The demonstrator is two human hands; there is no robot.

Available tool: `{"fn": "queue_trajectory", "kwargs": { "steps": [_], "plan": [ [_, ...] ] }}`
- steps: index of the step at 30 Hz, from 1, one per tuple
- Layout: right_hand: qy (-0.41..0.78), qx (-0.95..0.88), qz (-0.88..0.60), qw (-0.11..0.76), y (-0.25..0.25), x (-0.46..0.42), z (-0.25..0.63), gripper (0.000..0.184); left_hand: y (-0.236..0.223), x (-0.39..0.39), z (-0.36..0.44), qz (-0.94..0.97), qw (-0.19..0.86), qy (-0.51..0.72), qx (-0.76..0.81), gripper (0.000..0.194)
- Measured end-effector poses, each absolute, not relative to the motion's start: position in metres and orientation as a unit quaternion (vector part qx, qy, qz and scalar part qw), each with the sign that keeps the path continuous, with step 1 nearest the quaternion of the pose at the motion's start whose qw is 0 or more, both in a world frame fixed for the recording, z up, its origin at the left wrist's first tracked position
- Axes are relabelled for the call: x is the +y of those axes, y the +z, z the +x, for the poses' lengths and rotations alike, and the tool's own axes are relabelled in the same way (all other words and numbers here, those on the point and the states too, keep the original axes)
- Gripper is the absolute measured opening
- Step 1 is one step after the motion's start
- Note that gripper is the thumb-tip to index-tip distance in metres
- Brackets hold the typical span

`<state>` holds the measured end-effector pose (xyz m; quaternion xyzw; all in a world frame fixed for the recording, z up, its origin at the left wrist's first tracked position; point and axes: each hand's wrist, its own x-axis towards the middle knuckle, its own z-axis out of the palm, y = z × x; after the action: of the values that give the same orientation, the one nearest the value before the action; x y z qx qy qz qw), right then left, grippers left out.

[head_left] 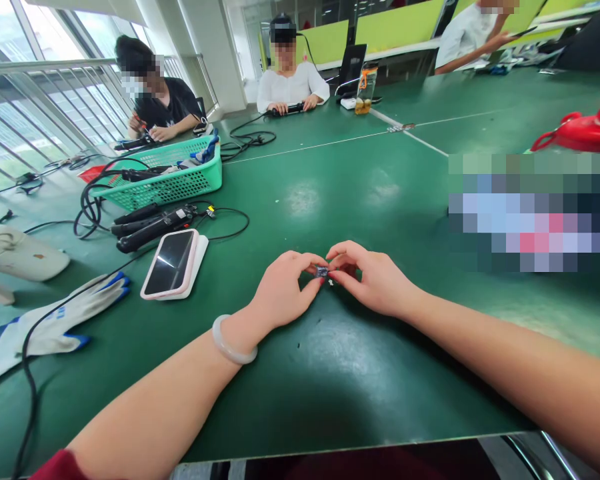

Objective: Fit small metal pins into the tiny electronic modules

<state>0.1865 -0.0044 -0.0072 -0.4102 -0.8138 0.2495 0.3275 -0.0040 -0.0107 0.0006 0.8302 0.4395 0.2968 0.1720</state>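
Observation:
Both hands meet at the middle of the green table (280,373), pinching a tiny dark, shiny piece (322,272) between thumbs and forefingers; it is too small to name. My left hand (287,287), with a pale bangle (230,341) on its wrist, grips the piece from the left. From the right, my right hand (375,277) holds the other side, its fingers curled. A small white bit (331,283) shows just beneath the right fingertips. Left of my hands lies a phone with a pink rim (173,263), on top of a white object.
A green basket (165,180) holds cables and gloves. Black stick-shaped devices (155,223) lie before it, and a white-blue glove (55,327) is at left. A red object (585,130) stands far right. Three people sit around the table, with a drink bottle (366,90) near the back.

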Motion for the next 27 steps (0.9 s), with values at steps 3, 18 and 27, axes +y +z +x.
{"fn": "queue_trajectory", "kwargs": {
  "steps": [3,18,27],
  "plan": [
    [0.251,-0.812,-0.413,0.327,-0.008,-0.004,0.187,0.02,0.003,-0.01,-0.004,0.821,0.232,0.299,0.428,0.018],
    [0.099,-0.887,-0.418,0.169,-0.013,0.003,0.191,0.013,-0.008,0.003,-0.009,0.738,0.301,0.3,0.525,0.026],
    [0.149,-0.845,-0.473,0.202,-0.015,0.007,0.193,0.013,-0.005,0.001,-0.008,0.737,0.311,0.286,0.528,0.019]
  ]
}}
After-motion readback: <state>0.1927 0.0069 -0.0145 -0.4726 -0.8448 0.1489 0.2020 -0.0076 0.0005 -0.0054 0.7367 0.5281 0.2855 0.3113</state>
